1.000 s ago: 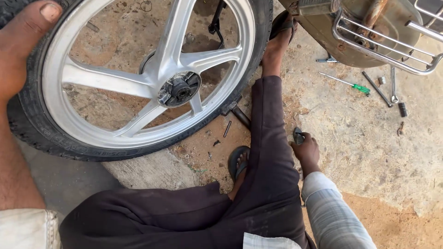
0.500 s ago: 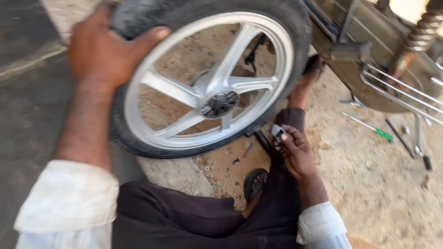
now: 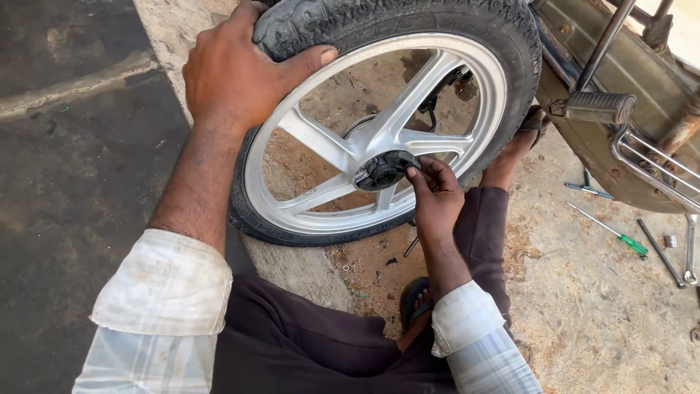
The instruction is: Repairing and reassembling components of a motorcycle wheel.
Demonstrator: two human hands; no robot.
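At the left, the tyre of a loose motorcycle wheel is held by the left hand, its fingers clamped over the tread and the thumb pressed on the silver rim. The wheel stands on edge on the concrete floor, leaning between the person's legs. For the work at the centre to go well, the wheel is best kept steady by that grip, so that it neither rolls nor tips.

Further right, the dark hub is met by the right hand; its fingertips are pinched together at the hub's edge, on a small part that cannot be made out. Light, square pressure is judged wiser here than force.

At the right, a green-handled screwdriver and spanners lie near a motorcycle frame. No packages, labels or signs are seen.
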